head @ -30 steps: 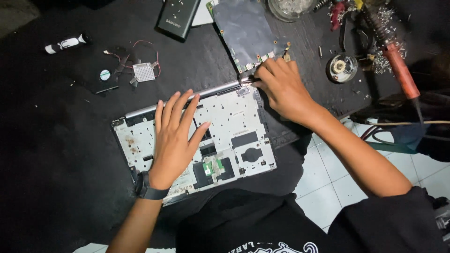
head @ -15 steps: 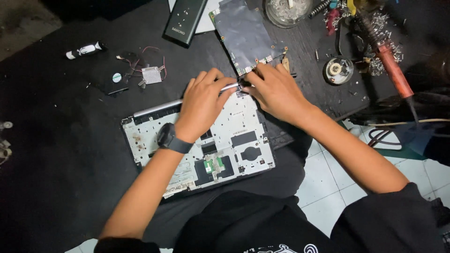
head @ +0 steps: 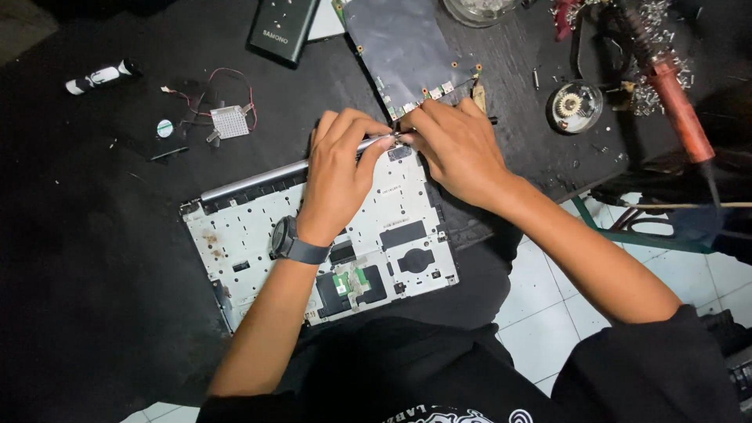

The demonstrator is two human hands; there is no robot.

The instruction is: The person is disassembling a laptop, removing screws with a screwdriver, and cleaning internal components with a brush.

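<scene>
Two hands are meeting at the far right corner of one opened laptop shell (head: 313, 235) — the left hand (head: 338, 172) and right hand (head: 458, 149) are pinching, fingertips nearly closed, on a small part at the hinge bar (head: 258, 178); what it is cannot be told. One circuit board (head: 403, 51) is lying just beyond, crowding that edge. One red-handled tool (head: 680, 110) is resting far right. Open dark mat (head: 78, 258) is lying to the left, holding one small heatsink with wires (head: 229, 121).

1 laptop shell (head: 251, 227), 1 circuit board (head: 399, 47), 2 hands, 1 soldering iron (head: 680, 110).
</scene>
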